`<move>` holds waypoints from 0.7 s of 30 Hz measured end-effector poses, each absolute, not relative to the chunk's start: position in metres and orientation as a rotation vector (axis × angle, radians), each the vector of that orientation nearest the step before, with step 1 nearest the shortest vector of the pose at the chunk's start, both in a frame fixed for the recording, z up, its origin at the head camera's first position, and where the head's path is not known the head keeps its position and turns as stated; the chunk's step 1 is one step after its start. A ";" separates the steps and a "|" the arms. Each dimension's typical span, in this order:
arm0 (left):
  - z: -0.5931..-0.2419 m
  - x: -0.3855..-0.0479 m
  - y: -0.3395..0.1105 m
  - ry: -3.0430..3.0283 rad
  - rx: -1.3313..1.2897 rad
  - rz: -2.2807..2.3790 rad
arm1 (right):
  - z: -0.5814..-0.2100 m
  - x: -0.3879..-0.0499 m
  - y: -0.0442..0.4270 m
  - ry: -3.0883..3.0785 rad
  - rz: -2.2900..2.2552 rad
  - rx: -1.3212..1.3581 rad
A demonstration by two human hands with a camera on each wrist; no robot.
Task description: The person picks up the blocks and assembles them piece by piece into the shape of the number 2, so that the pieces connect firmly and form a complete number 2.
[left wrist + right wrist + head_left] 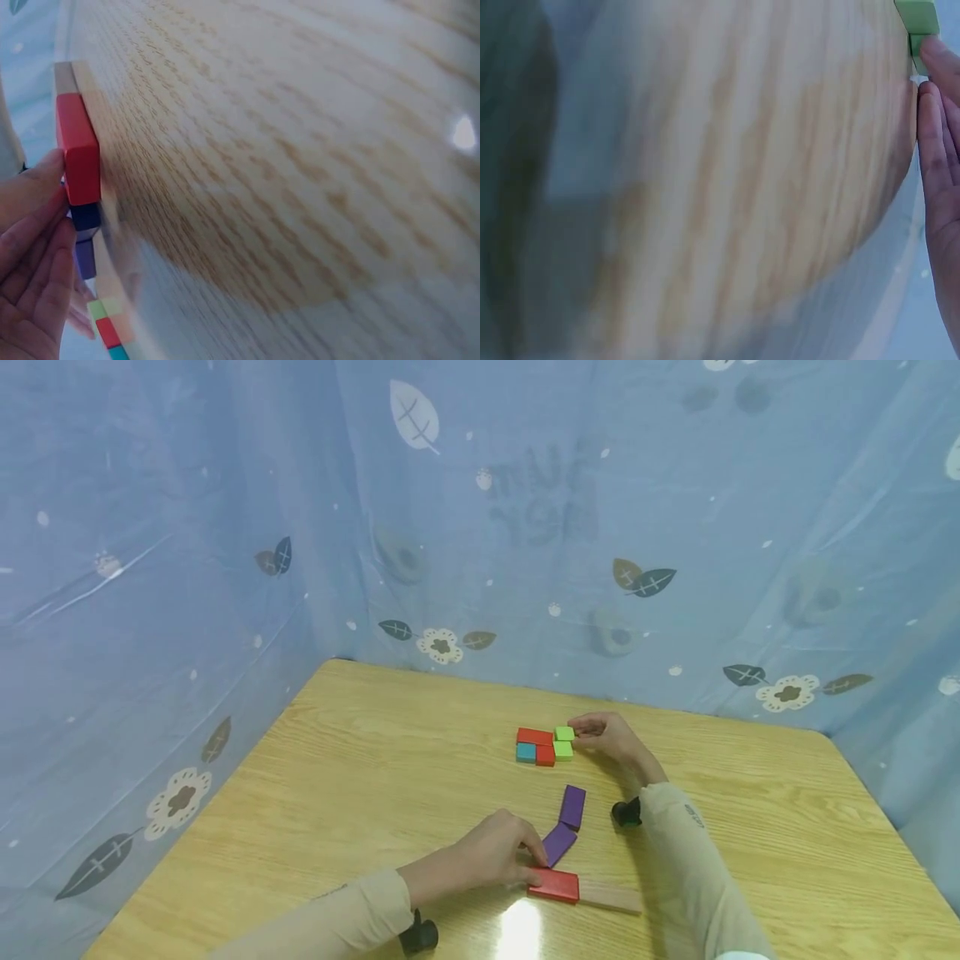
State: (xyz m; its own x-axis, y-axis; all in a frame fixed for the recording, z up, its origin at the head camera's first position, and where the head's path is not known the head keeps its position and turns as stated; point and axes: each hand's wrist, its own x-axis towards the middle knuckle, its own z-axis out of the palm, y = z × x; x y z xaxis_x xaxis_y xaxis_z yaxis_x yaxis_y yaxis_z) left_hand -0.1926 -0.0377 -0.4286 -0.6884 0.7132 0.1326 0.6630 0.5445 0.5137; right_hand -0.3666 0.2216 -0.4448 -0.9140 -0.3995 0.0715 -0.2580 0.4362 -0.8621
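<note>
In the head view my left hand (491,852) touches the left end of a long red block (556,886), its index fingertip beside the lower purple block (558,844). The left wrist view shows the thumb of that hand (34,240) against the red block (79,142), fingers fairly straight. At the back, my right hand (611,739) reaches the far green block (564,733) from the right. In the right wrist view the thumb of my right hand (943,150) lies on a green block (921,49), with the other fingers extended below it.
A wooden block (610,897) extends right from the red block. Another purple block (573,807) meets the lower purple one at an angle. Beside the green blocks are two red blocks (535,737) and a blue one (527,752). A patterned blue curtain (480,527) hangs behind the table (375,760).
</note>
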 end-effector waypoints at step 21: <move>-0.428 -0.193 -0.037 2.661 1.175 0.837 | -0.420 -0.340 0.240 2.549 -1.515 -0.629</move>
